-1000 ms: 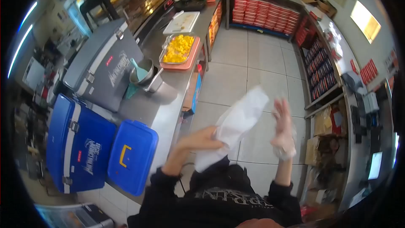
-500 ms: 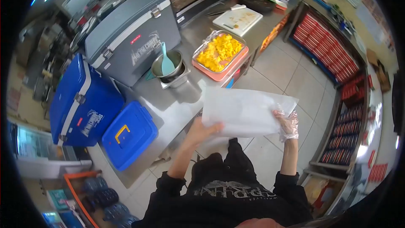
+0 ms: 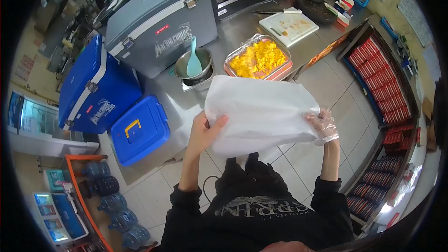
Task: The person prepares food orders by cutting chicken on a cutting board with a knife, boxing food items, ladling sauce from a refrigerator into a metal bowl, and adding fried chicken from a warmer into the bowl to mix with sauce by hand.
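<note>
A white, slightly translucent paper sheet [image 3: 261, 116] is stretched between my hands in front of my body. My bare left hand [image 3: 205, 133] pinches its left edge, thumb on top. My right hand [image 3: 323, 126], in a clear disposable glove, grips the right edge. Just beyond the sheet, a metal tray [image 3: 290, 60] on the counter holds chopped yellow food [image 3: 261, 57]; the sheet hides part of the tray's near side. Left of it, a light-blue spatula [image 3: 194, 63] leans in a steel bowl [image 3: 205, 56], which sits in a square metal pan.
A grey cooler box [image 3: 163, 28], a blue cooler [image 3: 100, 84] and a blue lidded bin [image 3: 140, 130] line the counter's left. At the back lie a cutting board [image 3: 289, 28], a knife [image 3: 275, 11] and a dark pan [image 3: 315, 9]. Shelves of red boxes [image 3: 378, 81] stand right; water bottles [image 3: 112, 203] lower left.
The sheet has come further left and lies more spread and curved between my hands. My left hand has moved left along with it. The view has shifted, so the counter items appear displaced.
</note>
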